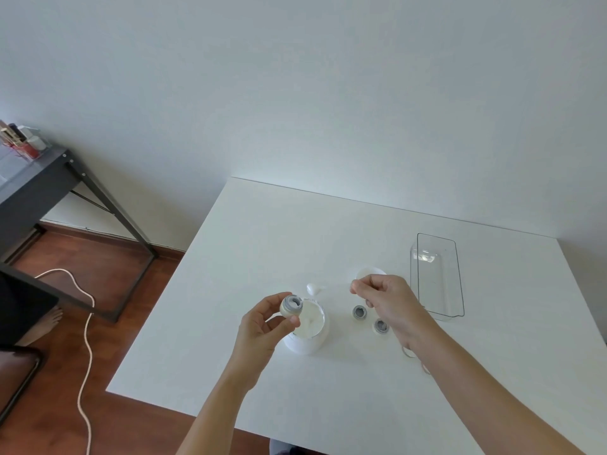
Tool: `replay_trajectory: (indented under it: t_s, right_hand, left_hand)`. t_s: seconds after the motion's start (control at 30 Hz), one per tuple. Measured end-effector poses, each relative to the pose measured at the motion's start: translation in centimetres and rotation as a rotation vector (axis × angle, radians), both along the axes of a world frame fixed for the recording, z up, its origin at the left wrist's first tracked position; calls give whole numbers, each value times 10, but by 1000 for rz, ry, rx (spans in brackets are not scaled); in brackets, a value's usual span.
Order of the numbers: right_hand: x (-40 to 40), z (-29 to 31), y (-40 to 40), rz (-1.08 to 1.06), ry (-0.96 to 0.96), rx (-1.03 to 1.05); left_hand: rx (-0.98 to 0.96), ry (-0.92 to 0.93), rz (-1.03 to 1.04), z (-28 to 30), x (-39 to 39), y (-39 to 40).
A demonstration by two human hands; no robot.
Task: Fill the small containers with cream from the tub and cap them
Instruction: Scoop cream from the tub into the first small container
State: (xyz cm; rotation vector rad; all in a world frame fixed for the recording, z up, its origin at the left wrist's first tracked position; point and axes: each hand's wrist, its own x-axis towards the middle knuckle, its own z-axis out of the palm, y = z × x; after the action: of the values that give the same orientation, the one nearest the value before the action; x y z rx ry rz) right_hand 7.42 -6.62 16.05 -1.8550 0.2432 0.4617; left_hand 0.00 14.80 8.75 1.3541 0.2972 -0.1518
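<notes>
Small container in hand: my left hand (267,323) pinches a small cream-coloured round container (291,306) between thumb and fingertips, tilted so its grey-rimmed open mouth faces me, just above the near-left rim of the tub.
Tub: the white round plastic tub of cream (307,328) stands open on the white table (203,339), white cream showing inside.
Spatula: my right hand (384,298), fingers curled, pinches the handle of a thin white spatula (317,288); a blob of cream sits on its left tip, which hovers just beyond the tub.
Other containers: two more small open grey-rimmed containers (359,312) (381,326) stand on the table right of the tub, near each other, partly under my right hand.
Lid: a white round lid (369,273) lies beyond my right hand.
Tray: a clear rectangular plastic tray (437,277) sits at the far right.
Beyond the table: a dark metal side table (42,182) stands to the far left, and a white cable (86,339) trails across the wooden floor.
</notes>
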Motion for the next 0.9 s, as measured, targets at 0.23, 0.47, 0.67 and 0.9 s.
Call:
replay_trajectory:
  t_s: [0.23, 0.47, 0.67, 0.9]
  right_hand:
    - [-15, 10, 16, 68, -432, -221]
    - [-27, 5, 19, 314, -1040, -552]
    - [-33, -5, 11, 447, -1450, -840]
    - [-33, -5, 2, 448, -1517, -848]
  left_hand:
    - [-8, -28, -13, 7, 4, -6]
    - [-33, -44, -4, 9, 4, -6]
    - [-69, -52, -7, 10, 3, -4]
    - [-74, -55, -8, 9, 2, -4]
